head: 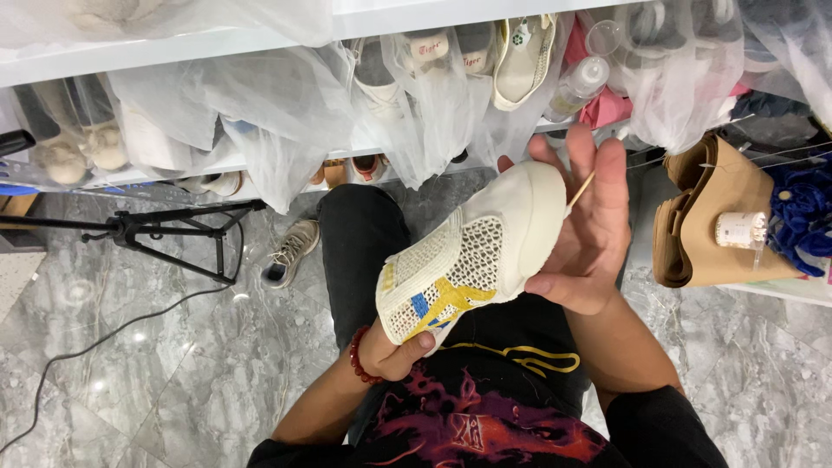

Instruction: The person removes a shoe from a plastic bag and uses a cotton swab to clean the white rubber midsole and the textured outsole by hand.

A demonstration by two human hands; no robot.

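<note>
Marble floor (pixel 130 347), open at left. One cream mesh shoe (pixel 472 251): left hand (pixel 394 351) grips heel; right hand (pixel 589 230) cups toe, pinching one thin stick (pixel 581 191).

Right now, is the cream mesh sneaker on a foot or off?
Off: the cream mesh sneaker is held in the air by the left hand and right hand.

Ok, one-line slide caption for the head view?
Left hand and right hand hold a cream mesh sneaker over the lap.

Cream mesh shoe (pixel 472 260) with yellow and blue side stripes, held mid-air over the lap, toe tilted up-right, heel down-left. Thin wooden stick (pixel 581 190) beside toe.
</note>
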